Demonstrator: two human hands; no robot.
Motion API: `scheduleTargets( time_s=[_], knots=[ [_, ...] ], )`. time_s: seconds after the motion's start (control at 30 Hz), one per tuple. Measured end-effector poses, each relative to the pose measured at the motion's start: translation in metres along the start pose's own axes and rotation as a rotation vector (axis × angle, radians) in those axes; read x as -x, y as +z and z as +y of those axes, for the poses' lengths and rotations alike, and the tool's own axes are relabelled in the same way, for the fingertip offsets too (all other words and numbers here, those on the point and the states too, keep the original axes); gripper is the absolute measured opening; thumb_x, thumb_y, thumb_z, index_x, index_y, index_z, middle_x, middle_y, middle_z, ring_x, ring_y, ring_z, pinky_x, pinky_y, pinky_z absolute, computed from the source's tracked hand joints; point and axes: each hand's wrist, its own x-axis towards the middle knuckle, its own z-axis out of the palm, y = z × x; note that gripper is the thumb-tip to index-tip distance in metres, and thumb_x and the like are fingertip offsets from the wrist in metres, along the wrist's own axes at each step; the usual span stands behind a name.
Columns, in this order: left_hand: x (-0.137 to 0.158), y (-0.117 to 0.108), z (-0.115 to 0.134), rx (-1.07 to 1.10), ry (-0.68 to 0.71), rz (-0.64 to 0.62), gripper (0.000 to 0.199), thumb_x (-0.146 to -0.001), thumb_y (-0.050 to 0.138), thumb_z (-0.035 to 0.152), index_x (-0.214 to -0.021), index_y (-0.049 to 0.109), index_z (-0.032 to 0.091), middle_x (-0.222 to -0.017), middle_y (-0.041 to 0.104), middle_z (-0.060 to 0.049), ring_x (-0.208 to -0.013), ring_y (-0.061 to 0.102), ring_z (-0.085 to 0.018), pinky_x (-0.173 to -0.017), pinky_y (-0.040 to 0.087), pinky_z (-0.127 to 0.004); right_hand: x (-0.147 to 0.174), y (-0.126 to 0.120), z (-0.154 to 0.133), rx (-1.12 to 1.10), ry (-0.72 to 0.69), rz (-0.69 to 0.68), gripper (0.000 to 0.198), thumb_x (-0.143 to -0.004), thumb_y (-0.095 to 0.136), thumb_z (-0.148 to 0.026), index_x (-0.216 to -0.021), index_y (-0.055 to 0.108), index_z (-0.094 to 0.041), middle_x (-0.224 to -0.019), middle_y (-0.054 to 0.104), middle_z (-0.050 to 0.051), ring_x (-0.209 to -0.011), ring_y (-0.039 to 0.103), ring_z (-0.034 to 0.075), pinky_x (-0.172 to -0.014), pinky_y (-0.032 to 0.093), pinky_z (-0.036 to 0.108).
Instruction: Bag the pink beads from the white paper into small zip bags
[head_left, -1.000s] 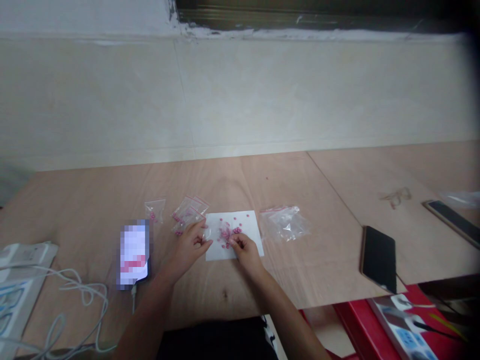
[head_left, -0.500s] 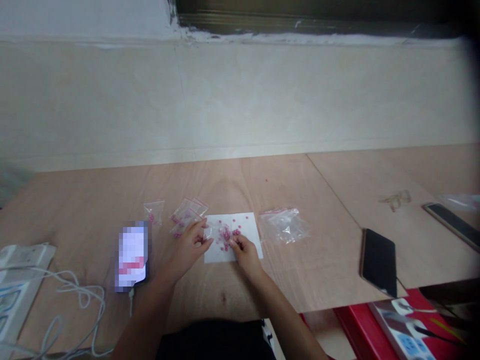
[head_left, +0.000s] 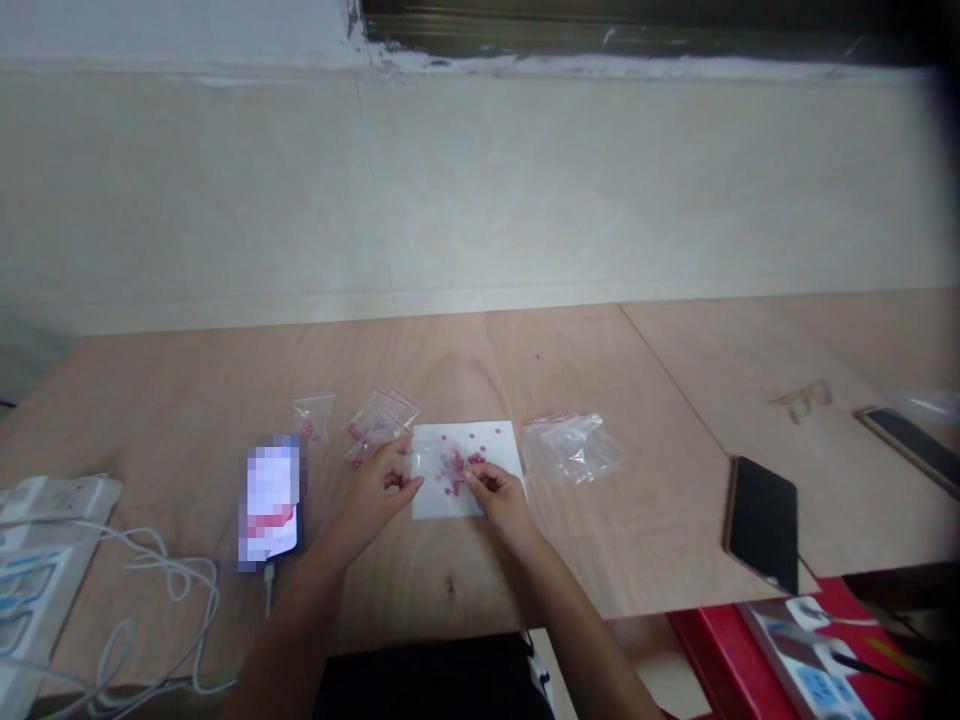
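A white sheet of paper [head_left: 429,506] lies on the wooden table, with many small pink beads [head_left: 454,462] scattered and heaped on it. At the sheet's left side my left hand [head_left: 384,483] holds a small clear zip bag [head_left: 427,460], which reaches over toward the beads. My right hand [head_left: 501,496] is over the right part of the paper, thumb and fingertips pinched together beside the bead heap. Whatever is between those fingertips is too small to tell. Clear zip bags with pink beads inside [head_left: 375,415] lie beyond my left hand.
Clear plastic bags [head_left: 574,447] lie right of the paper. A single bead bag [head_left: 313,415] is at the left, above a lit phone [head_left: 271,505] on a cable. A power strip [head_left: 45,570] sits far left. Two dark phones and scissors [head_left: 799,400] are on the right.
The camera view has shifted slightly, so everything sits a little further right and higher. Both hands stay in nearly the same place over the paper.
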Motion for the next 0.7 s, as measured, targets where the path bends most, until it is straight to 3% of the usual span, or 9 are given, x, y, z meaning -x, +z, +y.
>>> scheduleTargets(
  time_s=[0.1, 0.2, 0.3, 0.43, 0.53, 0.7],
  knots=[
    [0.008, 0.000, 0.003, 0.090, -0.059, -0.032, 0.043, -0.071, 0.061, 0.027, -0.109, 0.044, 0.017, -0.068, 0.054, 0.004, -0.061, 0.055, -0.011, -0.057, 0.045, -0.024, 0.005, 0.000, -0.016, -0.025, 0.018, 0.007, 0.024, -0.073, 0.058, -0.041, -0.071, 0.060, -0.018, -0.064, 0.057, 0.001, -0.055, 0.048, 0.012, -0.051, 0.042, 0.023],
    [0.020, 0.006, 0.002, 0.191, -0.080, 0.003, 0.042, -0.071, 0.061, 0.028, -0.105, 0.038, 0.020, -0.062, 0.050, 0.007, -0.061, 0.056, -0.011, -0.059, 0.045, -0.025, 0.009, 0.003, -0.035, -0.128, 0.039, -0.011, 0.026, -0.073, 0.059, -0.044, -0.075, 0.056, -0.018, -0.062, 0.054, 0.000, -0.052, 0.048, 0.011, -0.043, 0.042, 0.022],
    [0.034, 0.012, -0.003, 0.275, -0.095, 0.004, 0.042, -0.069, 0.064, 0.030, -0.099, 0.034, 0.023, -0.066, 0.053, 0.007, -0.066, 0.059, -0.012, -0.065, 0.047, -0.028, 0.010, 0.007, -0.052, -0.219, 0.014, 0.008, 0.025, -0.070, 0.063, -0.040, -0.078, 0.053, -0.019, -0.062, 0.054, -0.001, -0.052, 0.051, 0.012, -0.043, 0.043, 0.022],
    [0.049, 0.001, -0.009, 0.294, -0.155, -0.162, 0.051, -0.065, 0.071, 0.028, -0.102, 0.036, 0.024, -0.090, 0.058, -0.001, -0.082, 0.060, -0.016, -0.074, 0.049, -0.032, 0.011, 0.005, -0.071, -0.211, -0.055, 0.036, 0.023, -0.069, 0.063, -0.031, -0.085, 0.049, -0.021, -0.063, 0.054, -0.003, -0.052, 0.049, 0.011, -0.046, 0.039, 0.023],
    [0.051, -0.016, -0.008, 0.196, -0.088, -0.135, 0.041, -0.072, 0.066, 0.029, -0.104, 0.042, 0.022, -0.101, 0.054, -0.005, -0.090, 0.057, -0.017, -0.079, 0.048, -0.032, 0.018, 0.002, -0.083, -0.118, -0.120, -0.027, 0.022, -0.070, 0.061, -0.025, -0.087, 0.048, -0.022, -0.062, 0.053, -0.004, -0.053, 0.046, 0.011, -0.052, 0.037, 0.024],
    [0.048, -0.024, 0.007, 0.067, -0.008, -0.159, 0.021, -0.083, 0.050, 0.033, -0.098, 0.052, 0.019, -0.094, 0.057, -0.005, -0.086, 0.055, -0.017, -0.076, 0.045, -0.030, 0.036, 0.007, -0.093, 0.025, -0.127, -0.230, 0.023, -0.072, 0.059, -0.022, -0.091, 0.045, -0.022, -0.064, 0.053, -0.004, -0.056, 0.046, 0.012, -0.053, 0.034, 0.025]
  ],
)
